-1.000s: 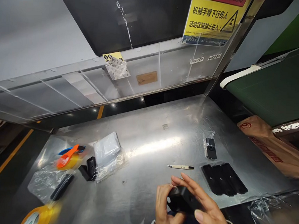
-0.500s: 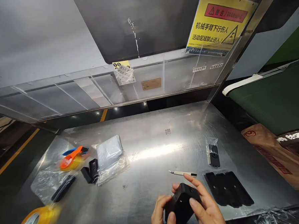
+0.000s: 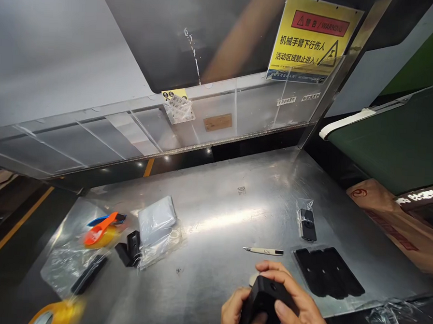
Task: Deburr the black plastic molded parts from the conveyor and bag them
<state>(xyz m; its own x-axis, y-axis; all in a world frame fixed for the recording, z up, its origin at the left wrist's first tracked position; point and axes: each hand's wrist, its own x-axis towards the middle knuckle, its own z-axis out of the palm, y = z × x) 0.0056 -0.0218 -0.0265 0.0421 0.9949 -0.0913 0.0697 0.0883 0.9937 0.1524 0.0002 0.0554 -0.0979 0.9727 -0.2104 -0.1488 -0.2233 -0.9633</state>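
Note:
Near the front edge of the table, a black box-shaped plastic housing [image 3: 267, 295] with a small round hole in its end is tilted between my hands. My left hand [image 3: 234, 314] is closed on its left side, the thumb pressed against its near face. Around its far and right sides wrap the fingers of my right hand [image 3: 301, 302]. A small pale patch shows beyond the housing; I cannot make out what it is. Just past my right fingertips lies a craft knife [image 3: 264, 251] marked A26. A black tray [image 3: 328, 273] with three long sections is to the right.
A bagged black device [image 3: 308, 226] lies at right. On the left are a plastic-wrapped white stack [image 3: 158, 217], black parts [image 3: 129, 249], an orange tape dispenser [image 3: 100, 231], a black bar [image 3: 89, 275] and a yellow tape roll [image 3: 54, 314]. A clear panel [image 3: 255, 106] stands behind.
My right index finger has curled down onto the housing from its stretched position. My left thumb has shifted across the near face. A blurred reflection now shows in the dark panel above.

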